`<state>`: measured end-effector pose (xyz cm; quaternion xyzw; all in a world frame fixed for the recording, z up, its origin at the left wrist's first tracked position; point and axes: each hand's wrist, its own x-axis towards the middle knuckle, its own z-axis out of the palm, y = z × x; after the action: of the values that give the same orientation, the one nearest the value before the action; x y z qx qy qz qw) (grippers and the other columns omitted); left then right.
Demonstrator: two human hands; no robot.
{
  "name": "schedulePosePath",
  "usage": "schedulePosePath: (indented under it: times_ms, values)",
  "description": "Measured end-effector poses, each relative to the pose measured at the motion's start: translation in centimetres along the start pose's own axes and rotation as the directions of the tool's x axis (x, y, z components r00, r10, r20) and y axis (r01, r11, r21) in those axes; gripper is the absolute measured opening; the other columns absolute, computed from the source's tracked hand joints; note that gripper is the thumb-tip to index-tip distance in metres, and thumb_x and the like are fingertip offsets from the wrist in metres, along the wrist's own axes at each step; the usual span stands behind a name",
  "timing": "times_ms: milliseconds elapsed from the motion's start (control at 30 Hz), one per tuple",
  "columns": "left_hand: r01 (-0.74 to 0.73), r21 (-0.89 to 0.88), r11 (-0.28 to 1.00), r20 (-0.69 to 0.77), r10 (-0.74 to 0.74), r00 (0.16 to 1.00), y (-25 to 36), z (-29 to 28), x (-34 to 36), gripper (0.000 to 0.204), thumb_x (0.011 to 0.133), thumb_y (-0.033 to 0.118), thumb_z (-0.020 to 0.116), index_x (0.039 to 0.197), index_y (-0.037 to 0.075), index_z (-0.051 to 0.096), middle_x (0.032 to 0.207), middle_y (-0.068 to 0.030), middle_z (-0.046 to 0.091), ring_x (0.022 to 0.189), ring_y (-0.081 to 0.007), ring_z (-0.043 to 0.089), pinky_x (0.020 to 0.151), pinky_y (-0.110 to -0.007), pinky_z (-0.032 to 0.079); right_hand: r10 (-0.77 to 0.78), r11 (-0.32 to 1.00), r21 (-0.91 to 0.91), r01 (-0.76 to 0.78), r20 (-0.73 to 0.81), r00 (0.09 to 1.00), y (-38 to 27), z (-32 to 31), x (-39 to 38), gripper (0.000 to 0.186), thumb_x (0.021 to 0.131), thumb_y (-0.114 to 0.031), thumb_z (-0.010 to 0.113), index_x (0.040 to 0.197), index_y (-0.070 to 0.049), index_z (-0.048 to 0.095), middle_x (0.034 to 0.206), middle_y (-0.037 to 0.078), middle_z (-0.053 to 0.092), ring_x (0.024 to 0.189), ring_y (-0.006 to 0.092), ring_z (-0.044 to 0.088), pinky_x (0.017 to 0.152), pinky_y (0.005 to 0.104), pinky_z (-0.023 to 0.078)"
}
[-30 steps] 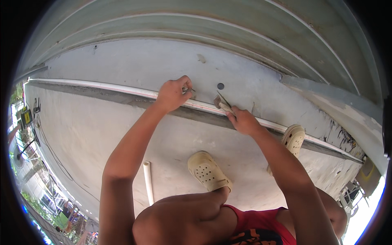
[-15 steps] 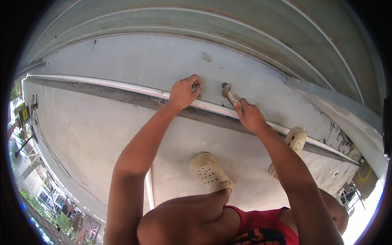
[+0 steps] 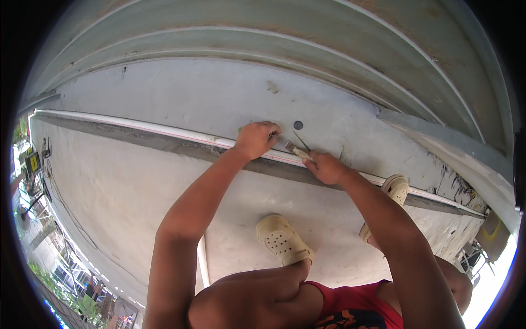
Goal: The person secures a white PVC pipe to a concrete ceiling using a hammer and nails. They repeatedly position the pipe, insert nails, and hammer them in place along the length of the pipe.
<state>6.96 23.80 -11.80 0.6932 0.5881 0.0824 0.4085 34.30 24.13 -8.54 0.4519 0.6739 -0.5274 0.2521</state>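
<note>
My right hand (image 3: 327, 167) is closed round a small hammer (image 3: 301, 153) with a pale handle and a metal head, held just above the white pipe (image 3: 181, 133). Close by the hammer slants a thin dark rod (image 3: 301, 140); whether it touches my right fingers I cannot tell. To the left, my left hand (image 3: 257, 140) is over the far edge of the pipe, thumb and fingers pinched together. Whatever is between those fingertips is too small to name. Past the hands, a dark round spot (image 3: 298, 125) shows on the grey concrete surface (image 3: 192, 88).
The pipe lies along a dark groove (image 3: 192, 149) across the concrete. My feet, in beige clogs (image 3: 280, 239), are on the near side and by the pipe at right. Ribbed greenish panels (image 3: 307, 33) curve along the far side. Another white pipe (image 3: 203, 263) stands behind my left arm.
The hammer has come down and left, off the dark round spot, closer to my left hand. My left hand has shifted slightly right and nearer. The thin rod now shows beside the hammer.
</note>
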Motion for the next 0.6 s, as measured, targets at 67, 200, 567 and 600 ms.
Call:
schedulePosePath:
  times_ms: [67, 200, 567, 600]
  values:
    - [-0.049, -0.01, 0.999, 0.015, 0.049, 0.999, 0.0, -0.2, 0.1, 0.016, 0.088, 0.014, 0.069, 0.103, 0.012, 0.073, 0.104, -0.0078, 0.074, 0.085, -0.0292, 0.071, 0.08, -0.041, 0.057, 0.003, 1.0, -0.001, -0.003, -0.023, 1.0, 0.2, 0.0, -0.2, 0.053, 0.109, -0.045, 0.042, 0.125, 0.003, 0.055, 0.1, 0.03, 0.07, 0.099, 0.0473, 0.067, 0.089, 0.0522, 0.052]
    - [-0.045, -0.075, 0.996, -0.073, 0.04, 0.997, -0.9, -0.5, -0.7, 0.017, 0.087, 0.012, 0.071, 0.103, 0.013, 0.072, 0.101, -0.0079, 0.074, 0.084, -0.0287, 0.071, 0.078, -0.04, 0.057, -0.025, 0.999, 0.039, 0.027, -0.066, 0.998, 0.5, 0.6, -0.3, 0.048, 0.109, -0.044, 0.045, 0.121, 0.002, 0.054, 0.096, 0.031, 0.068, 0.097, 0.0489, 0.067, 0.087, 0.053, 0.052]
    - [-0.123, 0.021, 0.992, 0.132, 0.119, 0.984, -1.2, -0.1, -0.9, 0.018, 0.088, 0.016, 0.071, 0.105, 0.018, 0.07, 0.093, -0.0081, 0.075, 0.083, -0.031, 0.071, 0.074, -0.044, 0.057, -0.006, 1.0, 0.012, 0.007, -0.04, 0.999, 0.5, 0.5, -0.1, 0.052, 0.108, -0.046, 0.044, 0.125, 0.002, 0.055, 0.091, 0.031, 0.069, 0.092, 0.0498, 0.068, 0.085, 0.0547, 0.053]
    - [-0.126, 0.017, 0.992, 0.14, 0.123, 0.983, -1.2, -0.1, -0.9, 0.018, 0.088, 0.016, 0.071, 0.106, 0.019, 0.07, 0.092, -0.008, 0.075, 0.083, -0.031, 0.071, 0.074, -0.044, 0.057, -0.014, 1.0, 0.006, 0.014, -0.044, 0.999, 0.5, 0.4, -0.2, 0.052, 0.108, -0.046, 0.044, 0.126, 0.002, 0.055, 0.091, 0.031, 0.069, 0.092, 0.0499, 0.068, 0.085, 0.0548, 0.053]
